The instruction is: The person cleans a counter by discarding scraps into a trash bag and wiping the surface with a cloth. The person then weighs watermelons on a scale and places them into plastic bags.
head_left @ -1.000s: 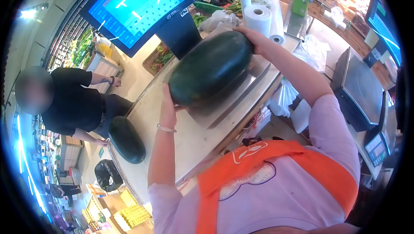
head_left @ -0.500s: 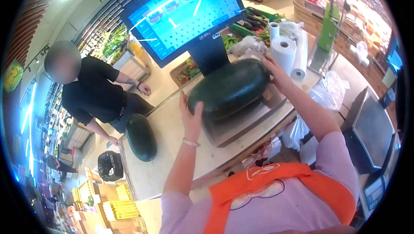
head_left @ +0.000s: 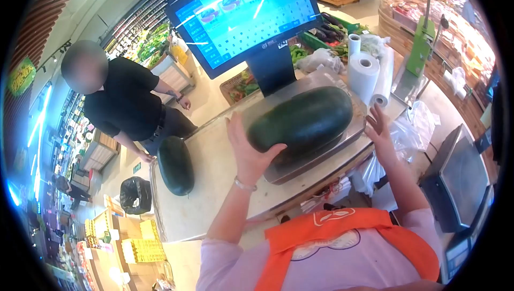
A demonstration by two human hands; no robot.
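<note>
A long dark green watermelon (head_left: 305,117) lies on the metal plate of a scale (head_left: 300,170) on the counter, below the screen. My left hand (head_left: 251,154) rests against the melon's left end, its thumb spread across the front side and its fingers apart. Just off the right end, my right hand (head_left: 381,127) is held with fingers spread and nothing in them. A second dark green watermelon (head_left: 175,166) lies at the counter's left edge, away from both hands.
A lit touch screen (head_left: 241,17) stands behind the scale. Rolls of plastic bags (head_left: 365,79) and loose clear bags (head_left: 412,127) are on the right. Across the counter (head_left: 214,184) stands a person in black (head_left: 126,98), one hand near the second melon.
The watermelon has come down to rest on the scale plate. My right hand has let go of its right end and moved away; my left thumb now lies further across its front.
</note>
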